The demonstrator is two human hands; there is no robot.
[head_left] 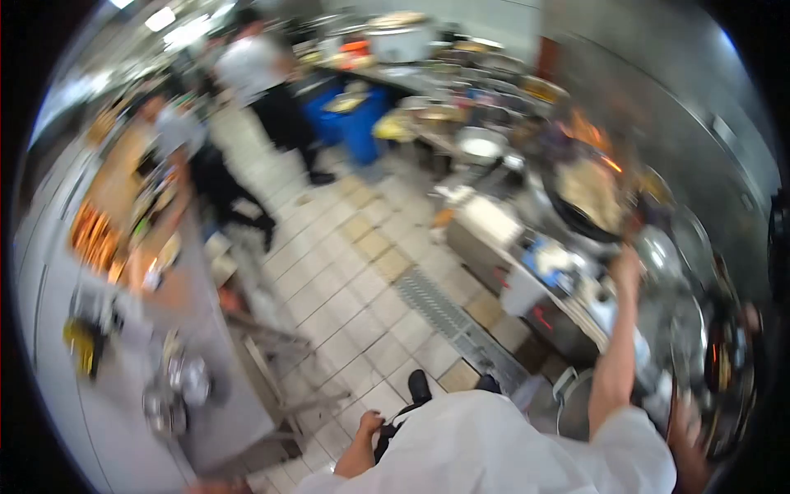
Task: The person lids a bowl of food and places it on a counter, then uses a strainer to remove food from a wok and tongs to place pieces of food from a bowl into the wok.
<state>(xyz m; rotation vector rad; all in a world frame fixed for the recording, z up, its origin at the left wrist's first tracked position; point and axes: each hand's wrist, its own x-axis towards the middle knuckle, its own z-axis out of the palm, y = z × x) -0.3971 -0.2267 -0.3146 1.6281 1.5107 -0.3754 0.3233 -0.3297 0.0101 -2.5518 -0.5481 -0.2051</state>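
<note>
My right arm stretches up to the stove, and my right hand is closed at the near side of a dark wok. It appears to grip the wok's handle, though blur hides the exact hold. Pale food fills much of the wok, and orange flame flares at its far rim. Low beside my white shirt, my left hand is curled into a loose fist, with nothing visible in it.
A steel counter with white containers runs left of the stove. A metal pot stands low by my right side. Two people work farther off. Across the tiled floor is a worktable with metal bowls. Blue bins stand behind.
</note>
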